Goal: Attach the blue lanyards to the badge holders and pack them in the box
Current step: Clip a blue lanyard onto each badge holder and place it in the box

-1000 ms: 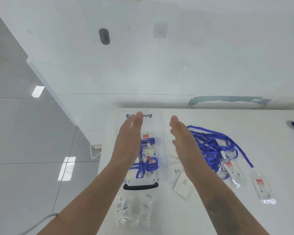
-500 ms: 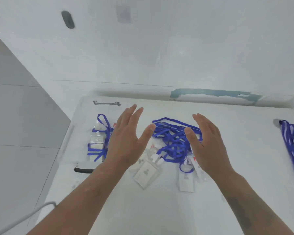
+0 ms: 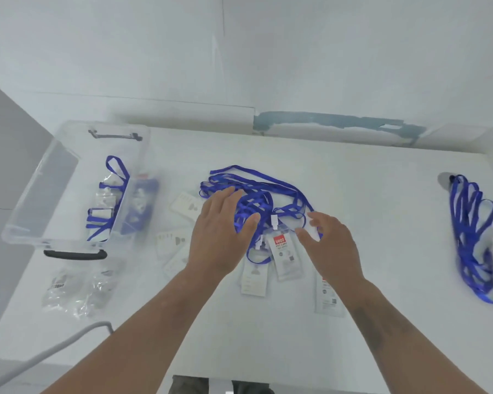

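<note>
- Lanyards (image 3: 256, 194) lie tangled mid-table, one clipped to a badge holder (image 3: 282, 251)
- Left hand (image 3: 219, 234) and right hand (image 3: 332, 245) hover spread, gripping nothing
- Lifting one strap may drag neighbouring loops along

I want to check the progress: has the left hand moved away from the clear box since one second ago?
Yes. The left hand has moved right, off the clear box, and now rests on the tangle of blue lanyards at the table's centre.

Box (image 3: 40, 194) sits far left on your desk (image 3: 382, 223), lanyards with holders inside. Empty bags (image 3: 77, 288) in front of it. Tangled lanyard pile (image 3: 268, 189) centre, badge holders (image 3: 283, 254) just in front. Second lanyard bunch (image 3: 473, 231) far right.
</note>
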`<move>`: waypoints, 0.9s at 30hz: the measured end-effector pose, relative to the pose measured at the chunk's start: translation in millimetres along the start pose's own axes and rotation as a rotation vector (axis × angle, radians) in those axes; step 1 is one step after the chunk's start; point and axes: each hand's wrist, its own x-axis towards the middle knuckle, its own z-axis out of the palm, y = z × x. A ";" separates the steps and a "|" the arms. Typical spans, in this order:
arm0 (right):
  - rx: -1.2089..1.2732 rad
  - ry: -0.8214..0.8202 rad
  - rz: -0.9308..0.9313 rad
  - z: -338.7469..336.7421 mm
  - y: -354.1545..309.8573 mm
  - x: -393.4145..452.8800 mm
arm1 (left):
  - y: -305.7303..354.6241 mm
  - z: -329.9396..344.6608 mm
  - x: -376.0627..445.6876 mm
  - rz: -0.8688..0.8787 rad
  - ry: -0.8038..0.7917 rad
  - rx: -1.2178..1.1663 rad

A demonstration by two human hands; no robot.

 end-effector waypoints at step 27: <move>0.988 -0.293 0.545 0.8 5.4 9.3 | 2.9 57.9 14.1 -0.544 -0.511 -0.566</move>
